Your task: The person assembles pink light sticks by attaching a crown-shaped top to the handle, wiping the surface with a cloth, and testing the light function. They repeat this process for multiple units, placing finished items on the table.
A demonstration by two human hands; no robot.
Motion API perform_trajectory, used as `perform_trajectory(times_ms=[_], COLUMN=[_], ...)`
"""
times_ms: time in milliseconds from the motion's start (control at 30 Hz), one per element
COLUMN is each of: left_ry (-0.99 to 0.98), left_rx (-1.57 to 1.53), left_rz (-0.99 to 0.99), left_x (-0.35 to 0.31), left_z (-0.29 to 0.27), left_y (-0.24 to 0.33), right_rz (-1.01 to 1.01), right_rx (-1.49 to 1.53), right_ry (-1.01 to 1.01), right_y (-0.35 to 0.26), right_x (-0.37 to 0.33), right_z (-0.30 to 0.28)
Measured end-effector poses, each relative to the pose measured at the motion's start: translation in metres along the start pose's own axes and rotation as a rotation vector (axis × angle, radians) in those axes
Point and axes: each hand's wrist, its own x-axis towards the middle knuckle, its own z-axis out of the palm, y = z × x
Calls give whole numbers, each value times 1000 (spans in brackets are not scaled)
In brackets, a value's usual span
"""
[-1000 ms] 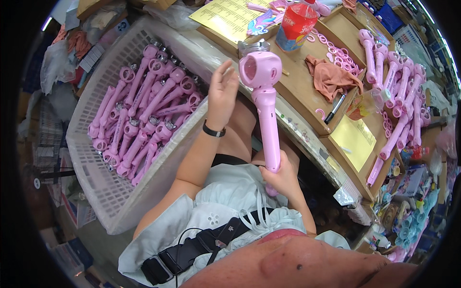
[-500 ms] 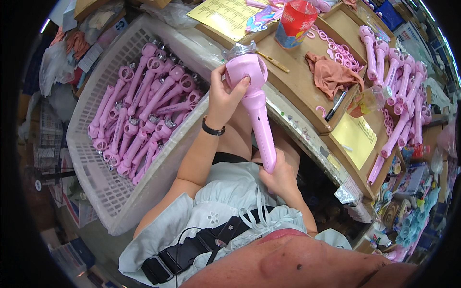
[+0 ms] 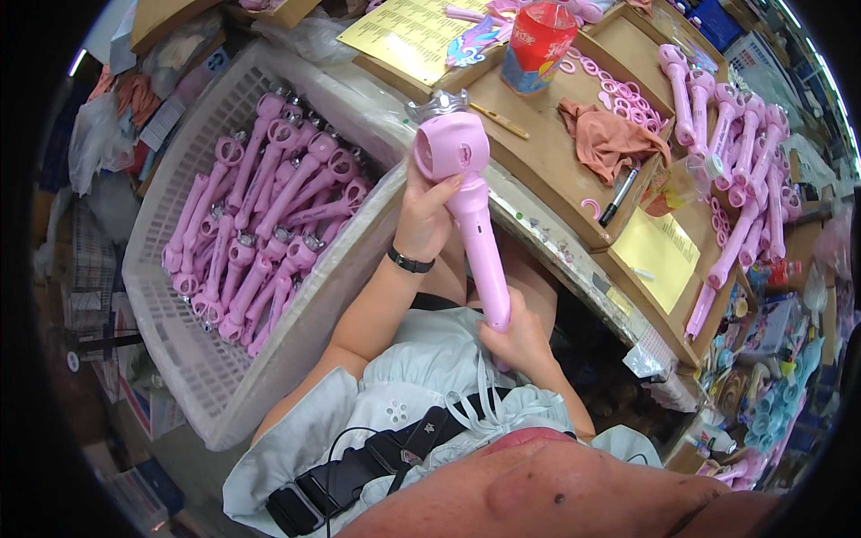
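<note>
Over my lap I hold a pink toy wand [image 3: 479,238] with a ring-shaped head and a silver crown on top. My left hand [image 3: 427,208] is closed around the neck just under the head, thumb lying across the front. Lower down, my right hand [image 3: 522,334] grips the end of the handle. The wand is tilted, its crown end away from me and toward the left. Through the head's side opening its hollow inside shows. To my left, a white plastic crate [image 3: 179,377] holds many similar pink wands [image 3: 260,215], several with silver crowns.
Ahead and right is a workbench with cardboard trays [image 3: 502,166]. On it are an orange cloth [image 3: 610,139], pink rings [image 3: 632,103], a red drink carton [image 3: 538,49], a black marker [image 3: 619,199] and yellow sheets [image 3: 662,260]. More pink wands [image 3: 753,152] are piled at the right.
The wand has turned about its length, so a small slot on its head now faces me. My left hand has slid from the head down to the neck.
</note>
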Motion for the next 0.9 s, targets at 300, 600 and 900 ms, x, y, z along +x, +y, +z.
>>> perform_trajectory(times_ms=[300,600,900], left_ry=[-270,-173,-86], left_rx=[-419,38,287], left_rz=[-106,40,-199], left_x=[-2,12,8], left_z=[-9,-35,-28], left_y=[-15,43,66], right_rz=[-57,-402,109], right_rx=[405,9,-532], right_ry=[-330,500,73], right_y=[5,29,125], right_x=[4,19,28], right_z=[1,-85,-236])
